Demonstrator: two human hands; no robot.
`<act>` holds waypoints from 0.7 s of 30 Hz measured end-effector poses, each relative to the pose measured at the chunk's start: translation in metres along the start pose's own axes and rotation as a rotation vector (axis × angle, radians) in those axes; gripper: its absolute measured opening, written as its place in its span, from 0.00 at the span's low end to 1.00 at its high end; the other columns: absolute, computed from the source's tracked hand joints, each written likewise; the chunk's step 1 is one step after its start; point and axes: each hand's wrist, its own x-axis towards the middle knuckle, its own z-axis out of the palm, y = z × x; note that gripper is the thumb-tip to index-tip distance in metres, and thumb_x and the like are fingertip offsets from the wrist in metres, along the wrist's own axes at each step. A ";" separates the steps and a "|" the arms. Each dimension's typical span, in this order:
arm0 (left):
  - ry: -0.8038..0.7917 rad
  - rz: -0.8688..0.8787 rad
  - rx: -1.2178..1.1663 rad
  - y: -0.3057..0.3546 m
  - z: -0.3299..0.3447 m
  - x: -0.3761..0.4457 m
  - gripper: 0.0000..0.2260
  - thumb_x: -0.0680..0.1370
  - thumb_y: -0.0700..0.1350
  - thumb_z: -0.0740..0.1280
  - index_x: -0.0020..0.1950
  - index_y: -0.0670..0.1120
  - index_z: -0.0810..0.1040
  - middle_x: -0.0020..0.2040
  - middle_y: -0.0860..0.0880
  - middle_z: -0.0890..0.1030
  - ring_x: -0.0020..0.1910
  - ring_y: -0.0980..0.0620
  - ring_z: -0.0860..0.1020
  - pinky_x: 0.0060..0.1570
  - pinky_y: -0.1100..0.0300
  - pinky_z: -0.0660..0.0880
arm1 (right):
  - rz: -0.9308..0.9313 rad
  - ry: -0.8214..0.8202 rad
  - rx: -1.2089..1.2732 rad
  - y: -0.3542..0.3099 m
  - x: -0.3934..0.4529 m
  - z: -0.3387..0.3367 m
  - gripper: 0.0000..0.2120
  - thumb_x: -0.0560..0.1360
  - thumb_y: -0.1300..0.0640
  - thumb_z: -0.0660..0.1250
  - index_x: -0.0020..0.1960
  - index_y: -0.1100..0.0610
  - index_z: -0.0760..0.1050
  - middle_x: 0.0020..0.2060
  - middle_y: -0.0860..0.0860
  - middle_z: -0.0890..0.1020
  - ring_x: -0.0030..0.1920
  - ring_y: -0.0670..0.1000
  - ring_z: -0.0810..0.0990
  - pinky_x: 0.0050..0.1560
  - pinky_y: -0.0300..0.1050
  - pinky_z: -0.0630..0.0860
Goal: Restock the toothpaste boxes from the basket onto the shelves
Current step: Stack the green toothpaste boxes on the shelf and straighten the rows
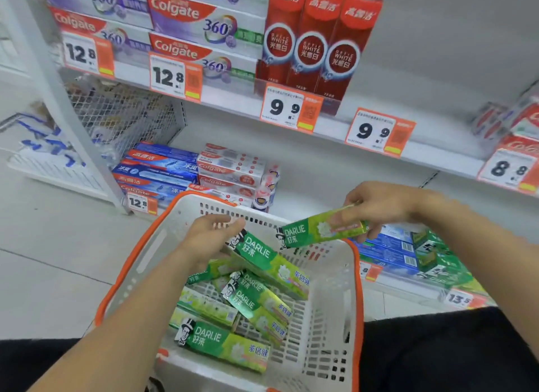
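Right hand [376,208] pinches a green Darlie toothpaste carton [323,229] over the far right corner of the white orange-rimmed plastic basket [137,263], left hand [210,240] grips another carton [268,263] inside it; light, stiff cardboard, probably best held mid-length.

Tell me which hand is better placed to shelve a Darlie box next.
Probably the right hand: it grips a green Darlie box lifted above the basket, nearest the green boxes on the low shelf.
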 end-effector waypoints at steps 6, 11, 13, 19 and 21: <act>-0.177 -0.045 -0.303 0.024 0.013 -0.010 0.35 0.67 0.57 0.79 0.68 0.40 0.75 0.74 0.46 0.69 0.75 0.41 0.65 0.54 0.46 0.81 | -0.146 0.114 0.401 0.017 -0.022 0.002 0.28 0.67 0.42 0.73 0.51 0.67 0.81 0.43 0.57 0.86 0.43 0.53 0.85 0.47 0.43 0.81; -0.253 0.030 -0.423 0.050 0.025 -0.018 0.23 0.75 0.49 0.71 0.65 0.37 0.76 0.60 0.40 0.83 0.60 0.43 0.81 0.57 0.44 0.79 | -0.170 0.060 0.640 0.029 -0.019 0.010 0.23 0.68 0.42 0.75 0.52 0.60 0.83 0.50 0.57 0.85 0.48 0.52 0.80 0.53 0.47 0.75; -0.228 0.048 -0.437 0.057 0.032 -0.021 0.21 0.75 0.47 0.70 0.63 0.36 0.77 0.58 0.40 0.84 0.58 0.43 0.82 0.55 0.44 0.79 | -0.173 -0.023 0.735 0.036 -0.017 0.012 0.22 0.69 0.46 0.78 0.53 0.61 0.81 0.50 0.57 0.82 0.51 0.55 0.78 0.51 0.49 0.76; -0.153 0.100 -0.451 0.073 0.057 -0.024 0.17 0.76 0.47 0.68 0.59 0.38 0.81 0.55 0.41 0.85 0.55 0.43 0.83 0.44 0.49 0.82 | -0.218 -0.196 0.806 0.056 -0.020 0.003 0.22 0.69 0.50 0.78 0.57 0.59 0.75 0.54 0.60 0.81 0.56 0.60 0.80 0.54 0.60 0.80; -0.172 0.112 -0.437 0.081 0.065 -0.026 0.20 0.74 0.49 0.68 0.60 0.38 0.81 0.56 0.40 0.84 0.55 0.42 0.83 0.45 0.48 0.81 | -0.240 -0.207 0.809 0.063 -0.024 -0.003 0.21 0.71 0.52 0.78 0.58 0.60 0.75 0.54 0.59 0.83 0.55 0.59 0.82 0.55 0.60 0.80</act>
